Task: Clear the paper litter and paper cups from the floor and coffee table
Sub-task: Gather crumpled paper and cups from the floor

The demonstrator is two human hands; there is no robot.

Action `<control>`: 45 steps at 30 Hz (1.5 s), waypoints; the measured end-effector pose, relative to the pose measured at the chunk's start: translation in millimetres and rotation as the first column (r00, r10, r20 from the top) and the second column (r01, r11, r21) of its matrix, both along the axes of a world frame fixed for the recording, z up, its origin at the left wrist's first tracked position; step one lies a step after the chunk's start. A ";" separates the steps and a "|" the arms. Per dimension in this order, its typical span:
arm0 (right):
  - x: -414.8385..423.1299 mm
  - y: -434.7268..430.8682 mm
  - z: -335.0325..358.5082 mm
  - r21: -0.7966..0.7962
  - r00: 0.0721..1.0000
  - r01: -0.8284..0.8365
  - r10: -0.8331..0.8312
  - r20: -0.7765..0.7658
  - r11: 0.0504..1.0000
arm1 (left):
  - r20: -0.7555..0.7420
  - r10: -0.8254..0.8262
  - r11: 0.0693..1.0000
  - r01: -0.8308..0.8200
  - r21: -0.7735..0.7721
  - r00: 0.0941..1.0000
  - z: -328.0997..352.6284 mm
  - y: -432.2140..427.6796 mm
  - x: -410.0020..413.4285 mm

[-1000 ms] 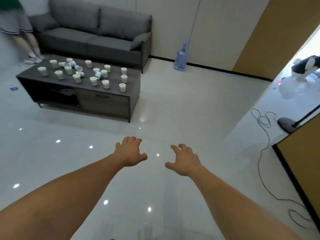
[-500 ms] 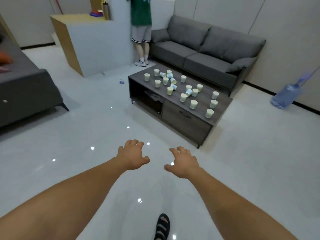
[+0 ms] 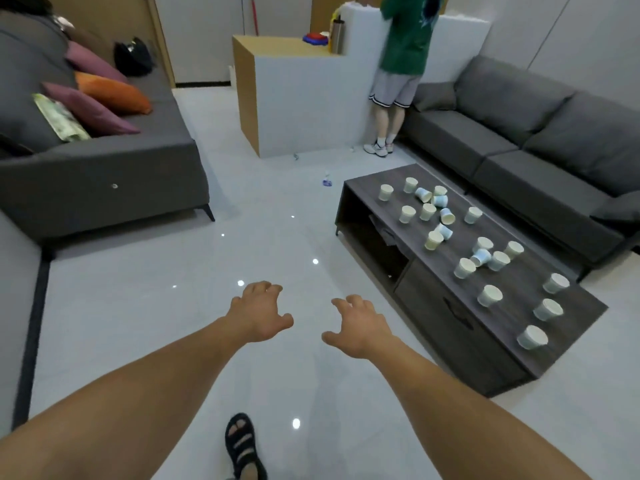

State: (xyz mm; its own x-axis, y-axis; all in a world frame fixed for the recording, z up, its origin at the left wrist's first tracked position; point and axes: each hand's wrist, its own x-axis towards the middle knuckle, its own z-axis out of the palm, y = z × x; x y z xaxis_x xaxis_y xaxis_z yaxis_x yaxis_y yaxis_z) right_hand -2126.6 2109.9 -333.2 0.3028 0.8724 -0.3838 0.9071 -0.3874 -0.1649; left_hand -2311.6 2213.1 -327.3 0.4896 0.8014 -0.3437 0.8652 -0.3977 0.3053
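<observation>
White and pale-blue paper cups [image 3: 489,295], some tipped over, dot a dark counter [image 3: 517,306]; left hand [image 3: 258,313] and right hand [image 3: 358,325] hover empty, fingers spread

View swung left: coffee table [image 3: 519,296] now nearer, at right; cushioned sofa [image 3: 104,181] entered left.

**Where things lie**

Paper cups [image 3: 490,295], some upright and some tipped over, are scattered across the bench [image 3: 517,308] on the right. A sofa [image 3: 512,150] runs behind it. A second sofa [image 3: 104,188] sits on the left. Paper litter [image 3: 327,181] lies on the floor [image 3: 138,306] beyond the bench's far corner.
</observation>
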 end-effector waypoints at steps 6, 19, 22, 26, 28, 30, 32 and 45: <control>24.8 141.3 -4.9 -0.024 1.000 -0.011 0.011 0.007 1.000 | 0.003 -0.001 1.000 0.001 -0.030 1.000 -4.2 145.4 25.4; 168.1 395.1 -15.9 -0.022 0.997 0.066 -0.067 -0.023 0.998 | -0.027 -0.084 0.996 0.083 -0.011 0.996 -0.7 408.3 162.5; 205.4 465.0 -11.7 0.008 0.999 0.032 -0.032 -0.032 0.999 | -0.023 -0.024 1.000 0.024 -0.020 0.999 5.8 465.3 192.5; 242.2 548.5 0.0 0.026 0.997 -0.054 0.055 -0.046 0.998 | -0.026 0.029 0.999 -0.029 -0.019 0.999 11.4 538.1 228.7; 263.2 586.2 3.9 0.019 0.996 -0.070 0.071 -0.047 0.997 | -0.002 0.046 0.998 -0.046 -0.035 0.999 10.6 571.6 248.7; 283.4 622.3 3.5 -0.015 0.996 -0.083 0.082 -0.046 0.996 | -0.010 0.028 0.997 -0.029 -0.071 1.000 7.9 605.4 268.3; 305.5 664.6 -2.2 -0.028 0.996 -0.075 0.074 -0.051 0.997 | -0.022 0.020 0.995 -0.022 -0.093 1.000 -1.5 649.9 289.0; 433.8 906.0 -18.2 -0.067 0.984 0.152 -0.157 -0.086 0.986 | -0.036 -0.148 0.985 0.144 -0.090 0.988 -5.3 952.9 430.9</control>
